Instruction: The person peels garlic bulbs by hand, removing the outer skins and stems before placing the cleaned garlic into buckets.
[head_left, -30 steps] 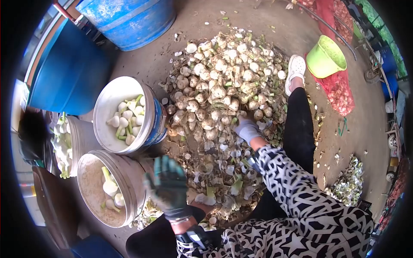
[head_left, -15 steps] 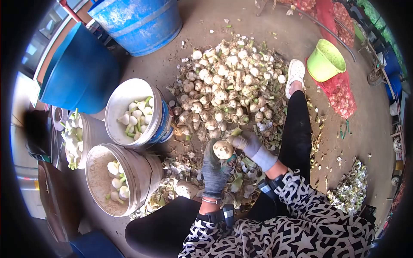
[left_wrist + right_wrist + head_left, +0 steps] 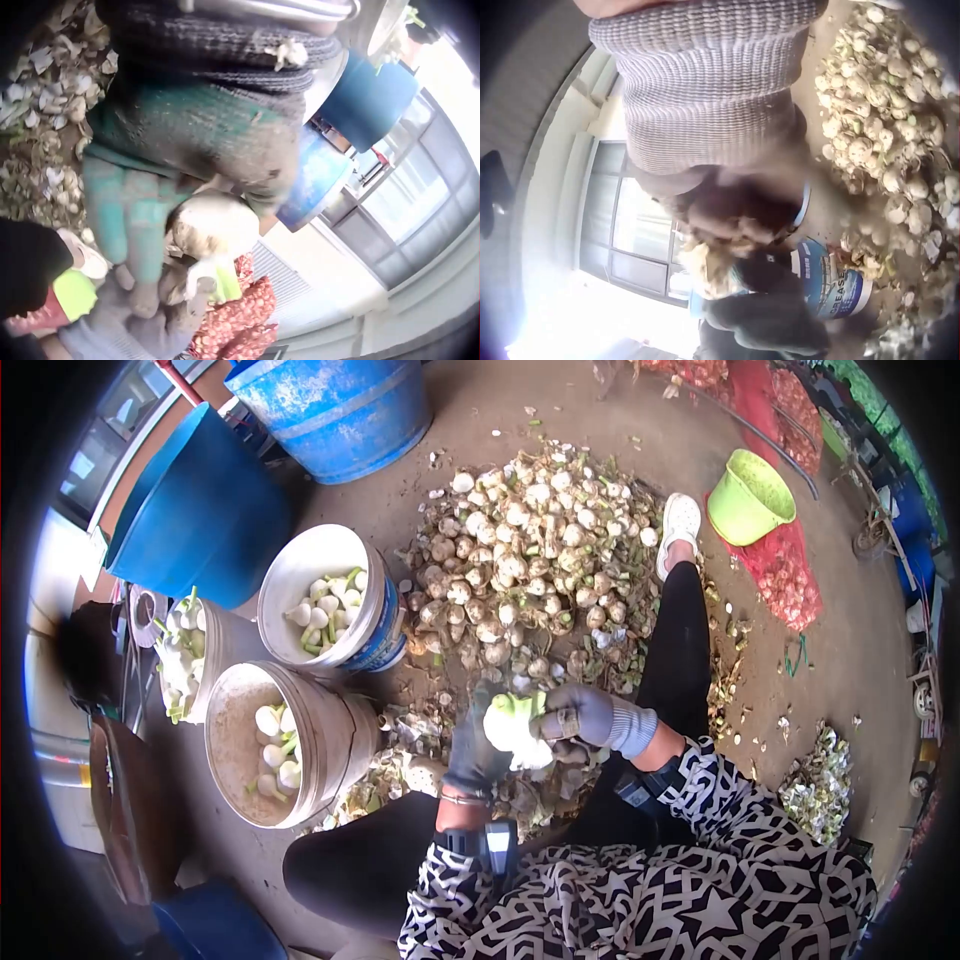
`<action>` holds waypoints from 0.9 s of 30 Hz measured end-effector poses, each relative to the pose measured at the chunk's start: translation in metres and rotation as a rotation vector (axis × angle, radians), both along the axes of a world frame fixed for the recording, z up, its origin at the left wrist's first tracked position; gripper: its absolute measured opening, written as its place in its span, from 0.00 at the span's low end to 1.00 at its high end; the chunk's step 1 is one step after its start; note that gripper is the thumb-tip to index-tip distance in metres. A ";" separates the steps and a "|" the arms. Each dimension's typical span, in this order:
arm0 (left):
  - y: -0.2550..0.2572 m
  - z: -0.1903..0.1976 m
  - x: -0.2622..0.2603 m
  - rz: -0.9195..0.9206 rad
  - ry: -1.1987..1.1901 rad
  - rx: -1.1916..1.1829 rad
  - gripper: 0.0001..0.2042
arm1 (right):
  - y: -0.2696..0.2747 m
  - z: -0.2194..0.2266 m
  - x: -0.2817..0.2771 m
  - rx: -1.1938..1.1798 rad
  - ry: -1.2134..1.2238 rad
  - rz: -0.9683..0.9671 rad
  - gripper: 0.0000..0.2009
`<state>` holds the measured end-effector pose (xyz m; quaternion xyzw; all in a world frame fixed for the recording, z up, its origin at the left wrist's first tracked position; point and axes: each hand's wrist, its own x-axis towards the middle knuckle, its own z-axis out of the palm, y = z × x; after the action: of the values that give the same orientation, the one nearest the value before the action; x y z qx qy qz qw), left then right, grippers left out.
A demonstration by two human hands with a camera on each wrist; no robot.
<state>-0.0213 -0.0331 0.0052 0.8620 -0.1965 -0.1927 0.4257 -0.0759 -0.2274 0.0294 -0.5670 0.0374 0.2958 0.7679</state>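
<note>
My left hand [image 3: 474, 748], in a dirty grey glove with a green coating, holds a garlic bulb [image 3: 217, 221] between thumb and fingers. White, with a green stem end, the bulb sits between both hands above the ground litter. From the other side my right hand [image 3: 590, 717], in a greyish glove, pinches at the stem end, where a pale flap of skin [image 3: 199, 276] hangs loose in the left wrist view. The right fingertips are partly hidden and blurred in the right wrist view. Beyond the hands lies a large heap of unpeeled garlic [image 3: 540, 540].
Left of me stand a pail [image 3: 330, 780] and a blue-labelled bucket [image 3: 378, 625], both with clean garlic inside. Another full bucket [image 3: 225, 650] and large blue tubs [image 3: 205, 510] are behind them. A lime-green bucket [image 3: 748, 500] and red net sacks [image 3: 785, 585] stand at right.
My right hand has come back from the heap with a garlic bulb, and my left hand has moved in from the pails to grip it. The bulb now shows white and green instead of brown.
</note>
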 end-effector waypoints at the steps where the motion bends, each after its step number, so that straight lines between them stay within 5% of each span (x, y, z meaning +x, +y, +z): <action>1: 0.004 -0.004 0.002 -0.011 -0.092 0.074 0.23 | 0.008 -0.006 -0.005 0.096 0.054 -0.091 0.09; 2: 0.010 -0.013 0.009 -0.027 -0.191 0.146 0.21 | 0.017 -0.013 -0.007 0.191 0.102 -0.185 0.09; 4: 0.034 -0.081 0.012 0.303 0.021 -0.413 0.19 | 0.021 -0.026 -0.001 0.209 0.174 -0.325 0.09; 5: 0.020 0.008 0.008 0.321 0.491 -0.286 0.20 | 0.025 -0.037 0.003 0.239 0.188 -0.350 0.08; 6: 0.025 -0.017 0.003 -0.076 -0.298 -0.065 0.19 | 0.028 -0.038 0.005 0.246 0.195 -0.349 0.08; 9: 0.020 -0.026 -0.019 0.121 0.100 -0.532 0.15 | 0.032 -0.037 0.011 0.252 0.198 -0.232 0.09; 12: 0.015 -0.021 -0.009 0.285 0.385 -0.543 0.12 | 0.012 -0.036 0.008 0.463 0.182 -0.130 0.10; 13: 0.012 0.001 -0.001 0.247 0.808 -1.219 0.11 | -0.012 -0.050 0.006 0.693 0.319 -0.241 0.12; 15: 0.018 -0.001 0.006 0.328 0.954 -1.506 0.15 | -0.040 -0.058 -0.017 0.311 0.089 -0.342 0.17; 16: 0.020 0.002 0.010 0.332 1.011 -1.583 0.16 | -0.050 -0.040 -0.032 0.294 0.089 -0.327 0.16; 17: 0.019 0.003 0.014 0.300 0.992 -1.639 0.15 | -0.065 -0.050 -0.051 0.450 0.101 -0.193 0.16; 18: 0.020 0.004 0.016 0.304 0.987 -1.630 0.15 | -0.072 -0.075 -0.069 0.357 -0.001 -0.150 0.15; 19: 0.021 0.005 0.018 0.415 1.009 -1.651 0.15 | -0.062 -0.035 -0.073 0.379 -0.082 -0.114 0.13; 20: 0.021 0.005 0.019 0.526 1.030 -1.670 0.16 | -0.035 0.003 -0.071 0.764 -0.188 -0.182 0.10; 22: 0.020 0.002 0.020 0.574 0.981 -1.634 0.17 | -0.035 0.029 -0.087 0.665 -0.102 0.003 0.10; 24: 0.021 -0.005 0.020 0.534 0.969 -1.651 0.18 | -0.033 0.036 -0.056 0.084 -0.232 0.591 0.16; 25: 0.022 -0.006 0.018 0.436 0.982 -1.694 0.19 | -0.017 0.029 -0.054 -0.415 -0.459 0.577 0.20; 26: 0.023 -0.006 0.018 0.428 0.985 -1.692 0.19 | 0.005 0.038 -0.041 -1.090 -0.420 0.782 0.19; 27: 0.025 -0.007 0.018 0.316 0.934 -1.661 0.20 | 0.014 0.018 -0.041 -1.314 -0.553 0.647 0.16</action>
<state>-0.0032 -0.0078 -0.0023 0.1390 0.0375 -0.2562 0.9558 -0.1167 -0.2136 0.0477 -0.9412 -0.1547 0.2699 0.1318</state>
